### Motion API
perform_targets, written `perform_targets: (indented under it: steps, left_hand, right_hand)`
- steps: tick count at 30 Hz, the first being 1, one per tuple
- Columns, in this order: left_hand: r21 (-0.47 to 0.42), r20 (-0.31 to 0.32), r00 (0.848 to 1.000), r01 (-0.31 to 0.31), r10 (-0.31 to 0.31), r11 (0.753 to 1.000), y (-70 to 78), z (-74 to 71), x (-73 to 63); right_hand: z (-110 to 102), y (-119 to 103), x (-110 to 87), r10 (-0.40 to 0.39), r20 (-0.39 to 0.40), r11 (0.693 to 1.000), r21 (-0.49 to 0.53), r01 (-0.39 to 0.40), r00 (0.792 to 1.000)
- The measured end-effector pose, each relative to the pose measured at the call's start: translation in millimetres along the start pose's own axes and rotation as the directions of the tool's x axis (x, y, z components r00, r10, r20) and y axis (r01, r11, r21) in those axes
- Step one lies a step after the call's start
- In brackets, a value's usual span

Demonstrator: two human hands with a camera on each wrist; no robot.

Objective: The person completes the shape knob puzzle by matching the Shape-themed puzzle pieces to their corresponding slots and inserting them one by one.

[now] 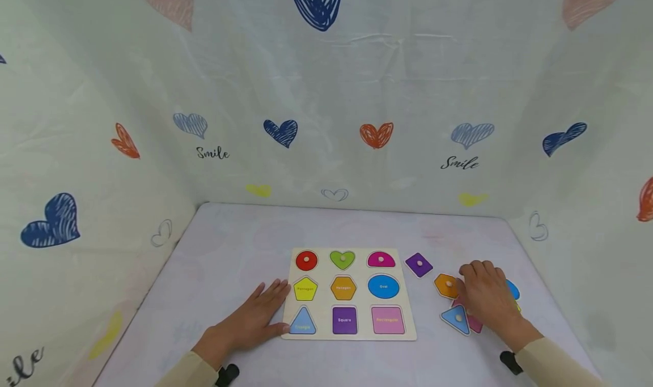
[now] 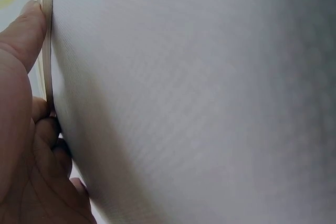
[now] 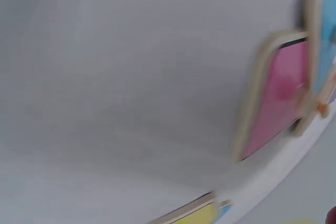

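A cream shape puzzle board (image 1: 323, 319) lies in the middle of the table. Its top row holds a red circle (image 1: 306, 260), a green heart (image 1: 342, 259) and a magenta half-circle (image 1: 381, 260), each with a knob. Lower down show labelled shape slots. My left hand (image 1: 255, 319) rests at the board's left edge, fingers extended. Bent fingers of my right hand (image 1: 487, 296) hover over loose pieces, beside an orange hexagon (image 1: 445, 285); whether they pinch anything is hidden. Nearby lie a blue triangle (image 1: 456, 319) and a pink rectangle (image 3: 278, 93), partly overlapped.
A purple square piece (image 1: 419, 265) lies between the board and the loose pile. Past my right hand, a blue piece (image 1: 513, 289) and a yellow piece (image 3: 199, 216) are partly visible. Heart-printed cloth walls (image 1: 326, 166) stand around the table's back and sides.
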State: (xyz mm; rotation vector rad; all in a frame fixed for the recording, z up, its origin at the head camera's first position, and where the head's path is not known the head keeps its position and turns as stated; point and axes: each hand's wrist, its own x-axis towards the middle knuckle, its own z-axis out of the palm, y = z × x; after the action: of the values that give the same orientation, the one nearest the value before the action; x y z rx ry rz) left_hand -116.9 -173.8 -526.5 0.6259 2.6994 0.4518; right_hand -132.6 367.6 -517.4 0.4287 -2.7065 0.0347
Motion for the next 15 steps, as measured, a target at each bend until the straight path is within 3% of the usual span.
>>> perform_targets:
  steps: [7, 15]
  left_hand:
    - [0.000, 0.002, 1.000, 0.006, -0.006, 1.000, -0.4, 2.2, 0.9]
    - [-0.004, 0.004, 1.000, 0.010, -0.010, 1.000, 0.4, 0.0, 0.6]
  right_hand:
    - [-2.2, 30.0, -34.5, 0.011, -0.047, 0.997, -0.073, -0.014, 0.999]
    - [-3.1, 52.7, -64.7, 0.058, 0.040, 0.989, -0.140, -0.052, 0.998]
